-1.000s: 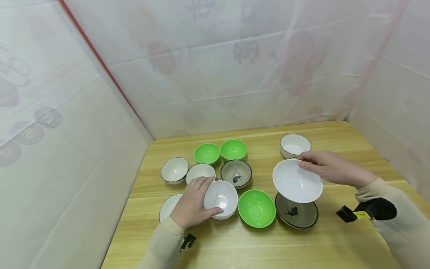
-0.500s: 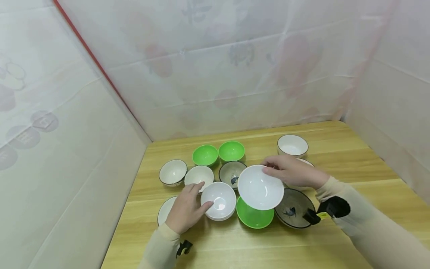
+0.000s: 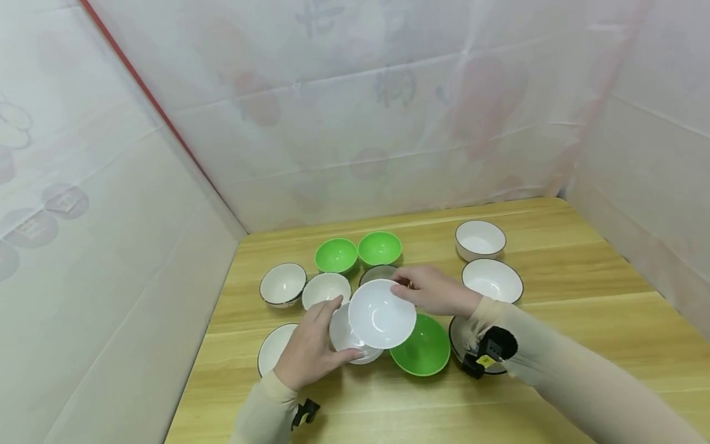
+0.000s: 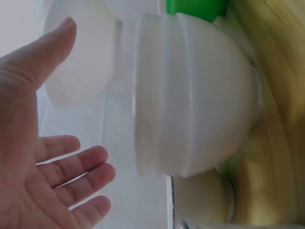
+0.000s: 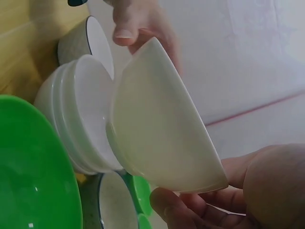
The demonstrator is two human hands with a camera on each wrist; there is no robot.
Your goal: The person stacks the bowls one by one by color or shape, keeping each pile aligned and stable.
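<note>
While the right hand (image 3: 438, 291) pinches the far rim of a plain white bowl (image 3: 381, 314), thumb inside and fingers (image 5: 183, 206) outside, that bowl hangs tilted just above the white bowl stack (image 3: 348, 338) that sits under the left hand (image 3: 310, 350). Left fingers (image 4: 76, 164) are spread and relaxed, resting against the stack's near side, curled round nothing. The held bowl looks light, stiff and glossy, probably melamine, so slippery at the lip; best taken at the rim with a pinch, as now. It likely won't shatter but could skid off the stack if dropped crooked.

Count on the worktop (image 3: 554, 382): three green bowls, two small ones (image 3: 336, 254) beyond the fingers and a large green bowl (image 3: 421, 345) just right of the stack. Four dark-rimmed white bowls (image 3: 492, 280), two left, two right. One small plain white bowl (image 3: 325, 288). Two grey bowls, mostly hidden behind the right hand and sleeve. The stack shows at least two bowls; exact number unclear.
</note>
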